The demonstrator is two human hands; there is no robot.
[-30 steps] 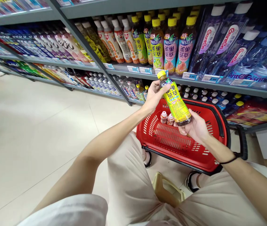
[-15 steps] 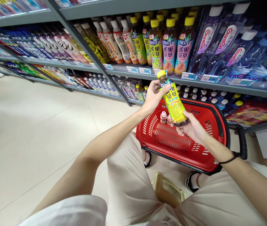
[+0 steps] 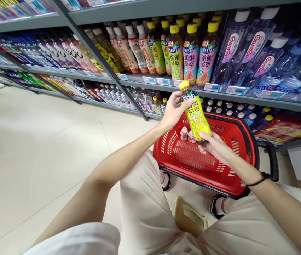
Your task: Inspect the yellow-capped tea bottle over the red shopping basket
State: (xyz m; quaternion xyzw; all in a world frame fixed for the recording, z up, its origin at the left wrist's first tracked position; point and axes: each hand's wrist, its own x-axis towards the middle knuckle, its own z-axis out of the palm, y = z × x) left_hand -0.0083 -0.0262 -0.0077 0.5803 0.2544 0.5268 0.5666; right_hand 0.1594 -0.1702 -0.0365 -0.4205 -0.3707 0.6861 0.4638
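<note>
A bottle of iced tea (image 3: 198, 119) with a yellow cap and a yellow-green label is held tilted between both my hands, above the basket. My left hand (image 3: 174, 109) wraps its upper part, thumb across the label. Around the bottom of the bottle, my right hand (image 3: 214, 145) is closed, its thumb on the lower label. Beneath them is a red shopping basket (image 3: 227, 173) with slotted walls. Two small bottles (image 3: 184, 134) with pale caps stand inside it at the left; the second is partly hidden by the tea bottle and my hand.
Shelves of drinks run along the far side, with several tea bottles (image 3: 191, 53) and large water bottles (image 3: 253, 46) above the price-tag edge (image 3: 163, 81). The basket's black handle (image 3: 272, 159) sticks out at right. A beige stool (image 3: 187, 216) is between my legs.
The tea bottle has turned slightly in my hands, so its large lettering faces further left. My right thumb has shifted left onto the label.
</note>
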